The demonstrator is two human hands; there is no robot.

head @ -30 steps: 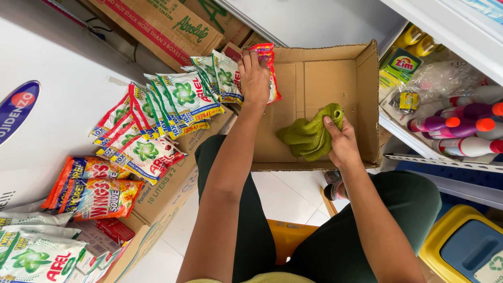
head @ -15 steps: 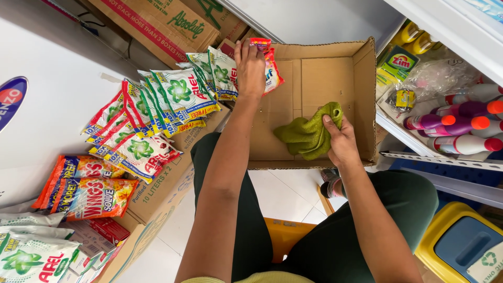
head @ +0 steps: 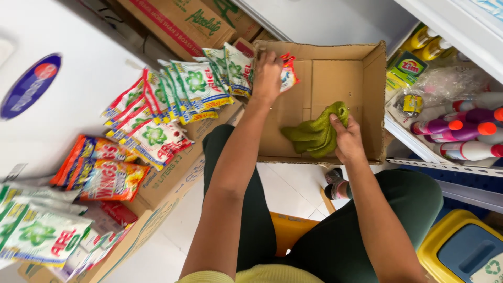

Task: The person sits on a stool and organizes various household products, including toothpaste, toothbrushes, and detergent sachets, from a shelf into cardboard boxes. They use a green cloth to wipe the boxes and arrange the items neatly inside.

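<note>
Right now, fingers (head: 335, 121) closed on green cloth (head: 314, 135) (inside the cardboard box (head: 343, 78)).

We see an open brown cardboard box (head: 335, 78) resting across the lap, its flaps up and its plain inner floor showing. A crumpled green cloth (head: 314, 133) lies inside it toward the near right, pressed against the floor of the box by our right hand (head: 348, 141). At the far left rim of the box, our left hand (head: 267, 76) closes its fingers (head: 272, 57) on a strip of small sachets (head: 228, 71), green and white with red edges, which fans out to the left over the rim.
</note>
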